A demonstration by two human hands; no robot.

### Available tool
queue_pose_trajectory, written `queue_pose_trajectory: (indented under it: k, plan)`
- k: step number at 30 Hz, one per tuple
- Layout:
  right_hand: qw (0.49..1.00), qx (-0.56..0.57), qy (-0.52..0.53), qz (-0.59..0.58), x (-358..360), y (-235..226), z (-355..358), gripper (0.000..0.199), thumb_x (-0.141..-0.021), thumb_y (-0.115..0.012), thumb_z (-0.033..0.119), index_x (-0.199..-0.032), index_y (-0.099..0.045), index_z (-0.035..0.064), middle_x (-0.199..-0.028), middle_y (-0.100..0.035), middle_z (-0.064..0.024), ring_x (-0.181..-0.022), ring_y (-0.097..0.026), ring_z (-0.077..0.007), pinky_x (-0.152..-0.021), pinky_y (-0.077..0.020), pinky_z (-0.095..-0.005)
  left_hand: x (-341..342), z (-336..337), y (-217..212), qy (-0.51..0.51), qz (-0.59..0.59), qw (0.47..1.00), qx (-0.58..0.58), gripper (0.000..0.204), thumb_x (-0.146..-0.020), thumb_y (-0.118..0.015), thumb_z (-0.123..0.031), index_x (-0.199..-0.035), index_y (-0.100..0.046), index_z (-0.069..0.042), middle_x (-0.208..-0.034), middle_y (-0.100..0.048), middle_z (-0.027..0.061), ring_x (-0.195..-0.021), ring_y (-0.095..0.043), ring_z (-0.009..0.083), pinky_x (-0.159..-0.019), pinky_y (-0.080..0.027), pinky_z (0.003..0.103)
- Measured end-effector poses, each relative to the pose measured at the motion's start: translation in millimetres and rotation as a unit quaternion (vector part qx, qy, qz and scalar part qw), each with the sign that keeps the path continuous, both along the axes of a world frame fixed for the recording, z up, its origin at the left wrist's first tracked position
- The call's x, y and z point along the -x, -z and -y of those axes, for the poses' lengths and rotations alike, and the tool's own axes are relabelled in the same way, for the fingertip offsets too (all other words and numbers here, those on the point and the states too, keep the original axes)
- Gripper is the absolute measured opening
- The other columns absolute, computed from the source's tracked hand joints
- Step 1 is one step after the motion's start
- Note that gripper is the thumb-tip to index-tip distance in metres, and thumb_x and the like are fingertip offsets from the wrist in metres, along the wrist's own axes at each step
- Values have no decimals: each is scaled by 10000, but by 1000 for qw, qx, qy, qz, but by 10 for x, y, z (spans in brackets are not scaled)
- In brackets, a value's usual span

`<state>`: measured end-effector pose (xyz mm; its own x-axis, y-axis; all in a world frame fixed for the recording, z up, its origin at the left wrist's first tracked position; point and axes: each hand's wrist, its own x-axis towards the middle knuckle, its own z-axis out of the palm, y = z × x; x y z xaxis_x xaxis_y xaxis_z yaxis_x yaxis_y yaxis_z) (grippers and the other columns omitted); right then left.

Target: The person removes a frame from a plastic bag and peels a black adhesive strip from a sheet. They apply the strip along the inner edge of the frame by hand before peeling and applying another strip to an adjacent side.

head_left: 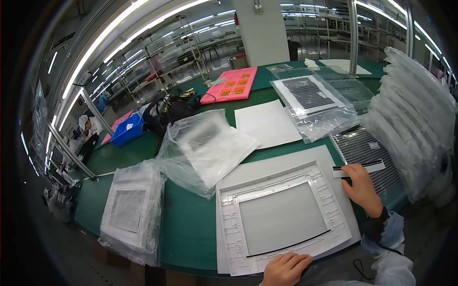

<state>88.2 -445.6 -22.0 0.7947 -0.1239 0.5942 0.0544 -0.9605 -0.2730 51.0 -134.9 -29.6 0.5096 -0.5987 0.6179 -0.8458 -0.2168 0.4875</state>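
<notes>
A light grey plastic frame with a rectangular opening lies on a white sheet near the front edge of the green table. A thin black strip runs along the frame's near inner edge. My left hand rests on the frame's near edge, fingers curled, close to that strip. My right hand lies just off the frame's right side, fingers on a narrow white strip with a black line.
A stack of bagged frames sits at the left. Loose clear bags, a white sheet, bagged ribbed panels, a pink tray and a blue bin lie farther back. Stacked plastic bags rise at right. Another person works far left.
</notes>
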Motion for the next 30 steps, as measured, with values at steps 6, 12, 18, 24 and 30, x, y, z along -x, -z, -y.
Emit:
queue_pose_trajectory:
  k: [6,12,18,24,30]
  plan:
    - [958,-172,43,-227,461,-343,-344,223,-847,-708,197,-808,-613,0,-655,-620,-134,-578,-614,-300,-562,-480,-387,-40,-158,-278,-41,-38,997,46,198,-787,-717,8,-980,-699,-31,-963,-677,126,-883,-655,312,-723,-533,382]
    - [947,-182,31,-261,613,-193,-354,294,-850,-713,268,-779,-606,4,-636,-643,-171,-562,-638,-314,-540,-481,-399,-65,-921,-457,-336,-166,924,78,52,-919,-664,-50,-919,-652,1,-821,-659,99,-638,-594,135,-553,-457,262]
    - [942,-300,21,-146,664,-324,-487,137,-818,-690,53,-832,-579,-25,-590,-620,-147,-547,-645,-224,-518,-495,-329,339,-1004,-101,-34,-576,816,34,314,-1017,-558,-258,-1100,-670,23,-873,-737,83,-761,-677,110,-613,-530,263]
    - [775,-619,-108,-77,1155,-477,-856,602,-776,-627,-70,-1361,-505,4,-1025,-653,-181,-710,-666,-153,-555,-548,-280,454,-766,297,99,-664,733,110,498,-1008,-547,-368,-1315,-523,24,-1172,-665,176,-1039,-674,290,-870,-570,400]
    - [754,-639,-146,-31,1596,-191,-1177,370,-892,-644,18,-1259,-605,-2,-938,-614,-13,-685,-448,-50,-601,-356,-219,323,-550,3,93,-612,737,273,474,-1000,-574,-211,-1387,-437,27,-1228,-613,203,-1046,-667,288,-867,-573,414]
